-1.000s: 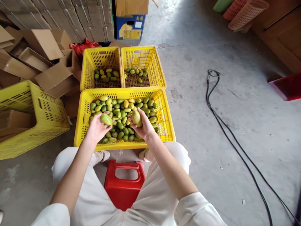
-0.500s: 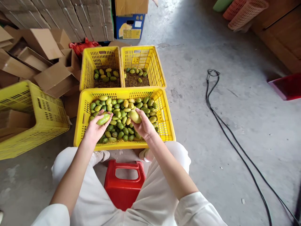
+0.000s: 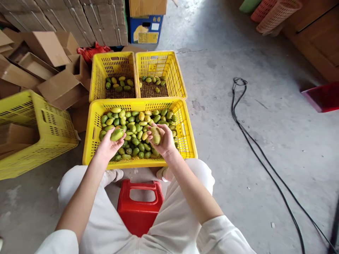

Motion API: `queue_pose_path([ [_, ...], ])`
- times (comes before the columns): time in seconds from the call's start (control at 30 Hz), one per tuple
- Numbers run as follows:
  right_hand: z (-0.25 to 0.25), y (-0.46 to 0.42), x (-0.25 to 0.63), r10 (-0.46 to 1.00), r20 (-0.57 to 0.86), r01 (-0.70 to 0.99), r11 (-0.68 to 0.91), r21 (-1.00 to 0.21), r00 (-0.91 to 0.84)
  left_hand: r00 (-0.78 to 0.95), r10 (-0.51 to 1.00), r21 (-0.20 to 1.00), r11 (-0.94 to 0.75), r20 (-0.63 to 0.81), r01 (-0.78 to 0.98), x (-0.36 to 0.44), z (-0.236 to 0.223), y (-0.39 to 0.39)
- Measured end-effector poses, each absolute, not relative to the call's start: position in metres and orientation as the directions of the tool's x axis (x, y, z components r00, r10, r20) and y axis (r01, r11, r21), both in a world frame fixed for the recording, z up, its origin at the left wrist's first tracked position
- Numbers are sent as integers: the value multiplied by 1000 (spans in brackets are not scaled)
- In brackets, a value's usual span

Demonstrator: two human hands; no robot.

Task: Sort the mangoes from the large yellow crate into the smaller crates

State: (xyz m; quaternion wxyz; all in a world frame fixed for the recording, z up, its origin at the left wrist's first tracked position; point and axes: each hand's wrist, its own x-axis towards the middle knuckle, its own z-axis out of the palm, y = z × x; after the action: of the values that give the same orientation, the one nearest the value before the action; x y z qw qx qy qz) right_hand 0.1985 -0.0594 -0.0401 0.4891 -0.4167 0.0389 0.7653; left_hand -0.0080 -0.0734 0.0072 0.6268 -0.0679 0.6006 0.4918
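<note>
My left hand (image 3: 108, 145) holds a bright green oval fruit (image 3: 117, 134) in its fingers, above the left part of the front yellow crate (image 3: 140, 163). Facing it, my right hand (image 3: 166, 141) grips a duller yellow-green oval fruit (image 3: 155, 135), with fingers curled round its far side. The fruits look like small mangoes, but I cannot tell the kind for certain. Below both hands lie many loose green and yellow fruits (image 3: 135, 141), some hidden by the hands.
Behind stand two yellow crates, left (image 3: 95, 79) and right (image 3: 180, 79), each with several fruits. Another yellow crate (image 3: 57, 123) at left holds cardboard. Cardboard boxes (image 3: 59, 88) are heaped beyond it. A red stool (image 3: 140, 213) is between my knees; a black cable (image 3: 254, 151) lies on the floor.
Both fruits have been turned in the fingers while staying above the front crate. My right hand has shifted slightly, its fingers now further round its fruit. The crates' contents look the same.
</note>
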Motion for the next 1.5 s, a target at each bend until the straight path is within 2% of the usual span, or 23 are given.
queue_pose_path([
  [0.2,-23,-57,194,698,-703,-726,-555,-406,-141,-266,653,639,435,-709,-635,-9,-3,-79],
  [0.37,-22,-58,196,627,-744,-692,-644,-327,-231,-207,655,605,469,-727,-643,-9,-6,-78],
  [0.57,-18,-57,195,600,-743,-652,-696,-302,-296,-200,588,549,505,-783,-665,-8,6,-72],
  [0.87,-8,-58,188,578,-809,-709,-615,-345,-108,-93,530,444,588,-843,-676,-4,17,-74],
  [1.13,-32,-60,187,654,-738,-677,-619,-397,-165,-225,600,607,570,-768,-553,-7,5,-74],
  [1.27,-41,-61,192,648,-726,-616,-675,-407,-231,-214,654,650,549,-726,-525,-16,-4,-75],
  [1.37,-42,-61,196,642,-698,-584,-712,-390,-316,-184,648,630,568,-739,-530,-18,-4,-74],
  [1.5,-38,-59,197,648,-680,-598,-709,-374,-343,-136,575,538,620,-807,-571,-16,2,-70],
])
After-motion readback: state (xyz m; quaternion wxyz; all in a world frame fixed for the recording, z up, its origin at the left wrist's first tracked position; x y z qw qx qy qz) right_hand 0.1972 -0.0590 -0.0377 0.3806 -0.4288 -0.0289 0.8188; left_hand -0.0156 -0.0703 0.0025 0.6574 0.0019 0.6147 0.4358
